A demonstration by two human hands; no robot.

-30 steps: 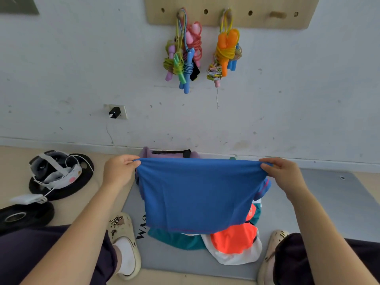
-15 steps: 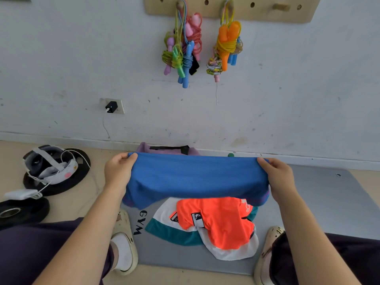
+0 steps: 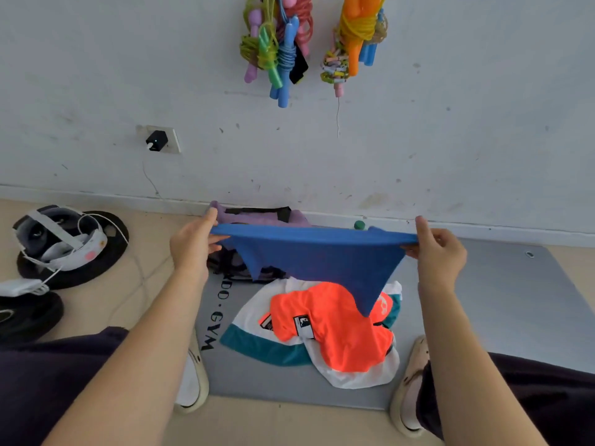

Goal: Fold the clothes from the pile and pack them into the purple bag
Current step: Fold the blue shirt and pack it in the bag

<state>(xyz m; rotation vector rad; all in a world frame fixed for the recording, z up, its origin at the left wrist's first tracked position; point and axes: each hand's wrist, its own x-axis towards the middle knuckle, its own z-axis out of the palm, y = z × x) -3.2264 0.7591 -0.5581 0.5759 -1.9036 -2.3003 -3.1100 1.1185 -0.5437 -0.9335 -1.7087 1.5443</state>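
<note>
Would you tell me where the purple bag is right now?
In the head view, the purple bag sits on the floor against the wall's base, centre-left, mostly hidden behind the blue garment.

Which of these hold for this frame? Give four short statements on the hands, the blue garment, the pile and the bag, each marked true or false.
1. Both the left hand and the right hand grip the blue garment. True.
2. The blue garment lies flat on the grey mat. False: it hangs in the air.
3. An orange garment tops the pile. True.
4. The purple bag hangs on the wall. False: it sits on the floor.
</note>
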